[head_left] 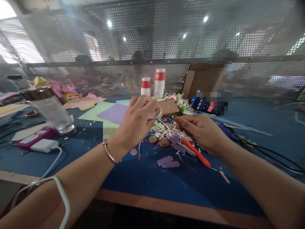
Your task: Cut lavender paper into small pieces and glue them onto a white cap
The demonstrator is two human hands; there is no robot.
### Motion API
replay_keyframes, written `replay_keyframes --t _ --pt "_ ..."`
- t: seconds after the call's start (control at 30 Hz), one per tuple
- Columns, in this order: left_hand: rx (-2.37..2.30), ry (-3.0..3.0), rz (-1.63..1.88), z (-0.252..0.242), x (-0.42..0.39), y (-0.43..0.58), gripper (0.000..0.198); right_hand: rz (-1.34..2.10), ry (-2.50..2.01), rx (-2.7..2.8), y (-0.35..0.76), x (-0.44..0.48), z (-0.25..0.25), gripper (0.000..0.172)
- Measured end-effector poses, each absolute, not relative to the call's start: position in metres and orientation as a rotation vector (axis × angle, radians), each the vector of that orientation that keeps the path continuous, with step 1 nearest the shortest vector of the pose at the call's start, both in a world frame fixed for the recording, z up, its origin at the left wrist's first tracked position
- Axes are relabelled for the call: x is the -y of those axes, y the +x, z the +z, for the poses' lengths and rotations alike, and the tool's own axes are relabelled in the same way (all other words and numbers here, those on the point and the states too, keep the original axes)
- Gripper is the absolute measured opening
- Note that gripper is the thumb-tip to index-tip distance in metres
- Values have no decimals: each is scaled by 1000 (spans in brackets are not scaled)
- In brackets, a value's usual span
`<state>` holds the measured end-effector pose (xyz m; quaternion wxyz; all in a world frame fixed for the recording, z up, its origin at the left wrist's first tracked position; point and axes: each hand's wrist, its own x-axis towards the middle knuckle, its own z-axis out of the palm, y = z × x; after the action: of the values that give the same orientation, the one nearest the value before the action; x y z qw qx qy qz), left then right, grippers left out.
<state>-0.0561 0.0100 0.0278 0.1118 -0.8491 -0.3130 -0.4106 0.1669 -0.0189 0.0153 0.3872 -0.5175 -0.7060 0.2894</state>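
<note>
My left hand (140,116), a bangle at its wrist, is curled closed above the table. A pale rounded edge shows at its fingertips, but I cannot make out what it belongs to. My right hand (200,130) is closed in a pinch over the right side of a heap of paper scraps (166,127); what its fingers hold, if anything, is hidden. An orange pen (196,152) lies below it. Nearer me are purple paper strips (168,162) with rounded ends. A brown cardboard piece (168,106) lies just behind the scraps, between the hands.
Stacked paper cups (159,84) stand at the back, near a cardboard box (201,79). A lit phone (206,106) lies right of them. At left are coloured sheets (114,113), a glass bottle (51,111), and a white charger (45,145) with its cable. Perforated metal screens the far side.
</note>
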Motion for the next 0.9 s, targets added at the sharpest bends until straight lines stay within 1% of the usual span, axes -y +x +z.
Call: replay_keyframes --t 0.1,0.2,0.3,0.43,0.57,0.63,0.77,0.9 --pt "1147 -2688 -1429 21 -19 -57 27 732 -1281 1772 172 14 11 56" --pt "1294 -2937 -1606 13 -26 -55 24 666 -1272 1750 175 11 8 54" --pt "1358 -3076 -1586 7 -28 -50 19 608 -1273 1752 174 13 10 54" --pt "1351 -3026 -1572 8 -25 -45 13 477 -1297 1839 170 19 19 54" --pt "1365 -2943 -1749 12 -22 -46 17 259 -1327 1925 169 24 23 45" --pt "1376 -2884 -1754 14 -22 -47 19 201 -1342 1946 170 24 23 42" --pt "1352 -2809 -1675 15 -20 -48 16 196 -1360 1975 170 25 21 47" --pt "1321 -2835 -1651 14 -17 -47 24 198 -1365 1981 170 25 20 51"
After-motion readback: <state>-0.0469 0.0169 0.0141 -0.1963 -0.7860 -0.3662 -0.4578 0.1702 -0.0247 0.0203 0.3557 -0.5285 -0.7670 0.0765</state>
